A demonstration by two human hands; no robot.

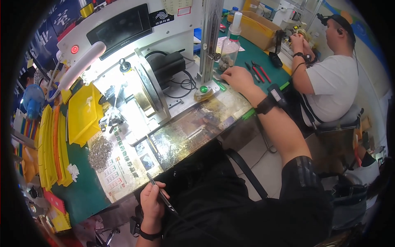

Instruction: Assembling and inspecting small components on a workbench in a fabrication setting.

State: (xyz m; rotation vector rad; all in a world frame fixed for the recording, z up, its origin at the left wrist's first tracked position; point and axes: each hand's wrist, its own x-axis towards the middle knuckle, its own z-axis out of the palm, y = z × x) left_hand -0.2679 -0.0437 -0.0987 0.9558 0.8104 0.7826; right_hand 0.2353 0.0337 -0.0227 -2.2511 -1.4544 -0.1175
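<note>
My left hand (152,201) is low in front of the bench edge, its fingers closed around a slim pen-like metal tool (165,199) that slants up toward the bench. On the right side of the bench, my right hand (239,78) reaches past the machine's upright post, fingers bent together in a pinch. Whatever lies between those fingertips is too small to make out. Just beyond them are a clear bottle with a white top (231,46) and a small heap of grey lumps (225,63). A green-handled piece (221,85) lies beside my fingers.
A lit white machine (156,108) with a round wheel fills the bench's middle. Left of it are a yellow tray (84,113), a pile of thin metal pieces (100,153) and yellow strips (49,146). Red-handled pliers (261,72) lie right; a co-worker (335,78) sits beyond.
</note>
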